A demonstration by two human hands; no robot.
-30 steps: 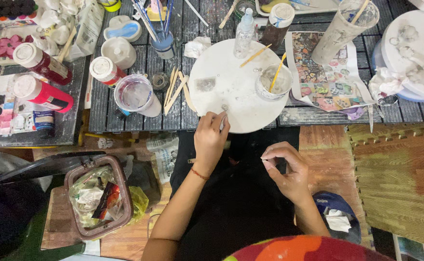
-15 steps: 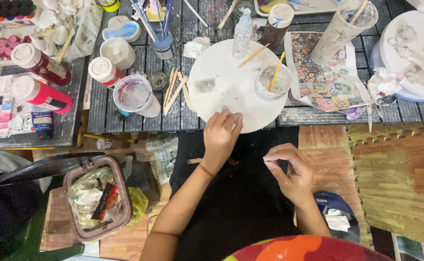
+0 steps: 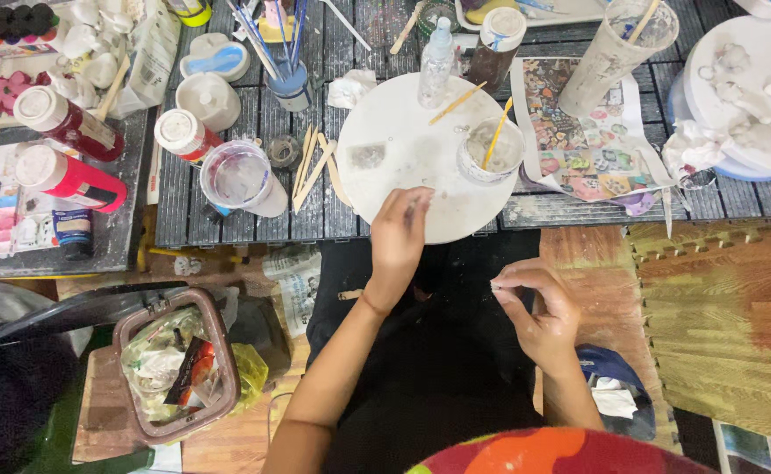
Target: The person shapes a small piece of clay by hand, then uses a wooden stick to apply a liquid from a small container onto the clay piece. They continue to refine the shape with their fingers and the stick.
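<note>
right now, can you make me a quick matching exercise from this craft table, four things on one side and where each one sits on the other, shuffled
Things:
1. left hand
2. right hand
3. clear spray bottle
4. open waste bin

Places:
A. on the floor at lower left, stuffed with scraps
B. standing at the far edge of the round white board
C. fingertips on the near part of the round white board
D. held over the dark lap, fingertips pinched together on something too small to tell

Pairs: 1-C, 2-D, 3-B, 4-A
</note>
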